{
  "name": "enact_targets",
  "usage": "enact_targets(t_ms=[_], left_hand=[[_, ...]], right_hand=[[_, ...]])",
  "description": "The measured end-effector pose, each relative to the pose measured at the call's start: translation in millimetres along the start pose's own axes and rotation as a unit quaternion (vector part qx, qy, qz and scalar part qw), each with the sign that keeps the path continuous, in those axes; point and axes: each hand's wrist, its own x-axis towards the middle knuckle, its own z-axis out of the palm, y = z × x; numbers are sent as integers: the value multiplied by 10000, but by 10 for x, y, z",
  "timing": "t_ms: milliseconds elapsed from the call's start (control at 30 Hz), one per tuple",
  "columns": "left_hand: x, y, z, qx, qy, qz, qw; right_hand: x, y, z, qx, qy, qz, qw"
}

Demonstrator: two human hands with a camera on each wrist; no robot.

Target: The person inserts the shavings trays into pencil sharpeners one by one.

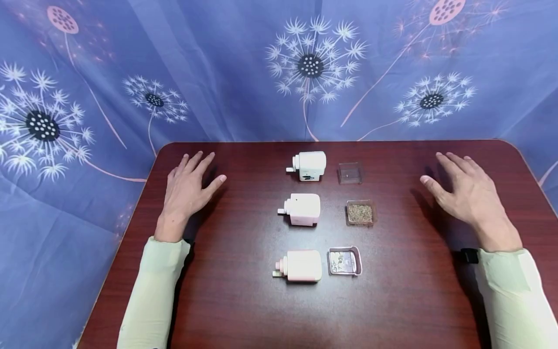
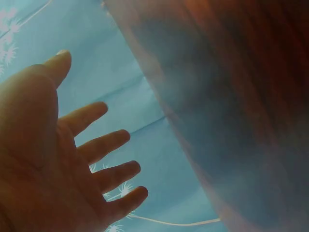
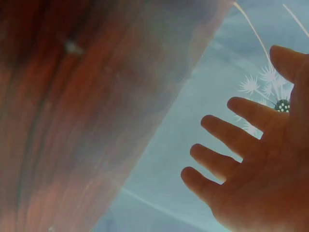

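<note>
My left hand is held over the left part of the table, fingers spread and holding nothing. On the right side my right hand is likewise spread and bare. In the wrist views both palms show with the fingers apart. Between the hands lie three boxy items that look like crank pencil sharpeners: a white one at the back, a pale pink one in the middle and a pink-and-cream one in front. Their narrow stubs point left.
Right of these lie three small trays: a clear dark one, a clear one with brown shavings, and a pink-rimmed one with pale bits. The dark red table meets a blue dandelion-print cloth at its back and sides.
</note>
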Motion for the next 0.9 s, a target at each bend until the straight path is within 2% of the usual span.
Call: enact_targets(t_ms=[467,700,900], left_hand=[[-16,4,10,-44,247,209,9995],[-12,18,28,-75,189,219,9996],[-11,31,37,-129,114,237,9996]], right_hand=[[-4,-27,6,199,148,-78,9997],[-13,-36,11,145,-83,61,9998],[-38,-66,-9,176,-117,67,9998]])
